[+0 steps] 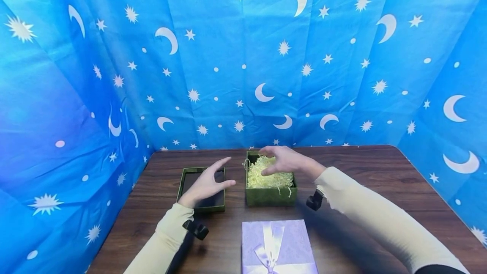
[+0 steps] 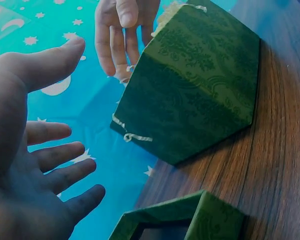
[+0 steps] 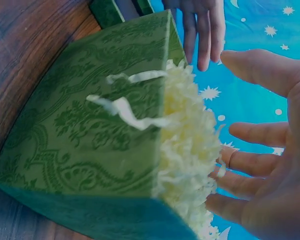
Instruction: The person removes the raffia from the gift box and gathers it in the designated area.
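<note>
A green patterned box stands on the table, filled to the top with pale yellow shredded paper. Over that filling is my right hand, its fingers spread and nothing held in them. In the right wrist view the fingers are beside the shreds, some of which hang over the box wall. My left hand hovers above the green box lid, thumb and fingers apart and holding nothing. The lid lies with its dark hollow side up, left of the box.
A lilac gift box with a white ribbon bow sits at the table's front, nearest the body. The dark wood table backs onto a blue cloth printed with moons and stars, which also hangs along both sides.
</note>
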`<state>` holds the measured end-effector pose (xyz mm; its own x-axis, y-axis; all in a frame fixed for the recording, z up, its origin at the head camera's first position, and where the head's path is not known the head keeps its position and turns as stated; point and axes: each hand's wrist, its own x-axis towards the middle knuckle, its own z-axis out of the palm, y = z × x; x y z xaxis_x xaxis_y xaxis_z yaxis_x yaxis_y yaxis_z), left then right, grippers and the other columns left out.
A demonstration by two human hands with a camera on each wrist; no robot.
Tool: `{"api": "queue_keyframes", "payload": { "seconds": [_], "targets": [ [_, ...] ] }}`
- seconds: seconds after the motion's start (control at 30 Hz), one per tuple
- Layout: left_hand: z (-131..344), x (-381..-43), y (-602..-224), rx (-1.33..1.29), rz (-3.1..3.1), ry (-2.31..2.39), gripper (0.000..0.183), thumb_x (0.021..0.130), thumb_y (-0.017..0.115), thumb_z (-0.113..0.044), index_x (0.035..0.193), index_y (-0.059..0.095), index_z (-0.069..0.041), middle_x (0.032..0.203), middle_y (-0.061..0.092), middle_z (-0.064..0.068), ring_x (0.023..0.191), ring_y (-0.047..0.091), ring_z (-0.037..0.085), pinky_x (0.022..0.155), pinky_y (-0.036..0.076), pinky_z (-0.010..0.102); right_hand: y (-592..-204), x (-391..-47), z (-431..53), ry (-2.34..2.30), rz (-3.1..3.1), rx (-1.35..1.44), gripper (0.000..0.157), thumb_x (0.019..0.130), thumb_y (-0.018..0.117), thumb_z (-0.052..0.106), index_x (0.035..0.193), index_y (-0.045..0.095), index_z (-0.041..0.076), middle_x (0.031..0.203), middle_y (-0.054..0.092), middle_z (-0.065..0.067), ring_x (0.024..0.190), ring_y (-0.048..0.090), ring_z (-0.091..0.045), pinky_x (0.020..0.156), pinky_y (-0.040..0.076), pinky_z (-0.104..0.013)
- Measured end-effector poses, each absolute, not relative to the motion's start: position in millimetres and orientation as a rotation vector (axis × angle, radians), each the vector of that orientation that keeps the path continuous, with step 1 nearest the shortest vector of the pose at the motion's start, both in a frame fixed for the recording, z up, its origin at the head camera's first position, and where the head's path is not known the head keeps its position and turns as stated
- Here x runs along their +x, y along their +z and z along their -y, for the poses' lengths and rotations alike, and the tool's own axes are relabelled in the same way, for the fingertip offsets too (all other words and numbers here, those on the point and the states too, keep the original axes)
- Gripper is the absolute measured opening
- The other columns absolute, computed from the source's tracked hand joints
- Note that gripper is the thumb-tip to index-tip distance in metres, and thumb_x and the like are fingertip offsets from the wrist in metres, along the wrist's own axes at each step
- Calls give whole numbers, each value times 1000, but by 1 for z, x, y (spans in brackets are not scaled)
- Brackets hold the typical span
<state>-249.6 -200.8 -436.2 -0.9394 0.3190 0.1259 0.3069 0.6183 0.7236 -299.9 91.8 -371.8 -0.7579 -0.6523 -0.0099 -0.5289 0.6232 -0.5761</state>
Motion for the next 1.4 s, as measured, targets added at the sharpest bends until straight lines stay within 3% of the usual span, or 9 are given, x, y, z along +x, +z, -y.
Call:
{"api": "queue_keyframes", "payload": {
  "seconds": [0.37, 0.6, 0.73, 0.9, 1.2, 1.4],
  "targets": [
    [182, -254, -441, 619, -2778, 1260, 82, 82, 75, -47, 151, 34, -29, 156, 35, -1, 144, 32, 24, 115, 30, 52, -385, -303, -94, -697, -2623, -1052, 79, 74, 82, 39, 139, 51, 7, 143, 51, -13, 122, 54, -31, 108, 39, -53],
    [172, -258, -447, 726, -2713, 1305, 82, 83, 77, -39, 152, 33, -23, 154, 37, 5, 139, 40, 30, 112, 35, 53, -395, -309, -90, -560, -2618, -1162, 77, 73, 81, 39, 136, 53, 5, 137, 56, -13, 125, 53, -32, 104, 44, -48],
    [168, -260, -449, 756, -2684, 1309, 87, 82, 76, -42, 153, 30, -21, 154, 37, 10, 137, 42, 34, 111, 34, 56, -400, -311, -87, -486, -2594, -1149, 78, 73, 81, 36, 138, 50, 6, 143, 50, -17, 129, 49, -36, 107, 42, -51],
    [164, -260, -452, 774, -2650, 1299, 87, 84, 75, -42, 154, 29, -19, 156, 34, 6, 138, 42, 31, 111, 35, 55, -406, -312, -84, -373, -2566, -1185, 77, 77, 79, 27, 143, 46, 5, 148, 42, -21, 134, 44, -38, 109, 40, -51],
    [154, -261, -460, 796, -2598, 1388, 79, 86, 75, -35, 151, 36, -12, 156, 32, 10, 133, 46, 35, 99, 50, 47, -412, -313, -79, -240, -2580, -1198, 79, 78, 79, 27, 145, 43, 6, 147, 44, -20, 134, 45, -37, 109, 40, -49],
    [152, -260, -462, 773, -2591, 1439, 77, 84, 78, -32, 148, 40, -16, 154, 35, 10, 130, 48, 40, 89, 55, 48, -419, -315, -72, -245, -2565, -1215, 78, 80, 78, 31, 146, 43, 9, 146, 46, -17, 136, 42, -35, 108, 41, -51]
  ]
}}
